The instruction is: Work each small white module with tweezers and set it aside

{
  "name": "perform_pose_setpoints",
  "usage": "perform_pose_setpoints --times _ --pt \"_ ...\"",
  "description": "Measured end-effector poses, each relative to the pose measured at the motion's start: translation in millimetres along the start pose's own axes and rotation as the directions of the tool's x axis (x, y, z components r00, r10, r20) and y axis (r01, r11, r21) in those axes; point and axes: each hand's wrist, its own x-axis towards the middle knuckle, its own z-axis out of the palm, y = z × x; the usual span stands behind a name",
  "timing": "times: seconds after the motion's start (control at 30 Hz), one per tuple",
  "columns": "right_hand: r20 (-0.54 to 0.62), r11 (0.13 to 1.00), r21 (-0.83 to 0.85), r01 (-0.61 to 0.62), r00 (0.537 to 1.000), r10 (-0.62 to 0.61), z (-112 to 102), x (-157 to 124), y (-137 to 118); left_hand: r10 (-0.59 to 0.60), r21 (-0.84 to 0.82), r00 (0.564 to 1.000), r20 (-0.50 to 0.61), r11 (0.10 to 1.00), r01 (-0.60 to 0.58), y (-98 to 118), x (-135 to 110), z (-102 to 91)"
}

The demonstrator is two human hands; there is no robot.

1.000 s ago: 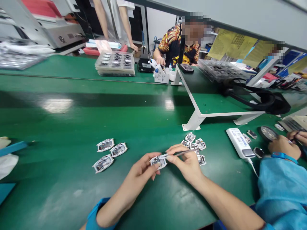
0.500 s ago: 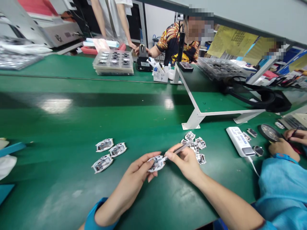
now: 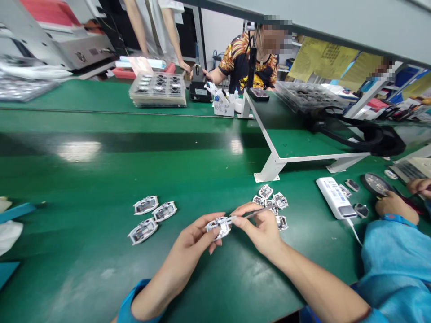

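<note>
My left hand [image 3: 193,244] pinches a small white device housing [image 3: 219,228] between thumb and fingers, its inner electronics facing up. In my right hand [image 3: 261,229] is a pair of slim metal tweezers [image 3: 249,214], held between thumb and fingers. Their tips reach the right end of the housing; what they touch inside is too small to make out. Similar open housings lie on the green table: three in a loose group [image 3: 143,231] to the left, and several in a cluster [image 3: 266,192] just beyond my right hand.
A white-legged shelf [image 3: 269,168] stands at the back right, with a black headband-like item [image 3: 365,139] on it. Near a co-worker's hand [image 3: 395,206] lie a white corded device [image 3: 336,197] and a round black dish [image 3: 375,184]. Stacked clear trays [image 3: 158,92] sit at the back.
The tweezers have tilted lower, closer to flat over the housing. My left thumb has shifted slightly on the housing, and both hands stay in nearly the same place.
</note>
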Motion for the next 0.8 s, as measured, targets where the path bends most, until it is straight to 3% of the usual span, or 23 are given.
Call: perform_pose_setpoints --times 0.13,0.37,0.8 --pt "-0.037 0.993 0.033 -0.113 0.993 0.115 -0.5 1.3 1.7 0.072 0.18 0.997 -0.013 0.981 -0.068 -1.5 0.1 -0.4" --pt "-0.012 0.966 0.122 -0.23 0.972 0.233 1.9 4.9 0.4 0.126 0.291 0.992 0.015 0.948 -0.125 -0.5 -1.5 -0.5" --pt "-0.059 0.984 0.069 -0.163 0.984 0.167 2.2 4.2 -0.3 0.121 0.217 0.993 -0.011 0.969 -0.115 7.4 -5.6 4.5"
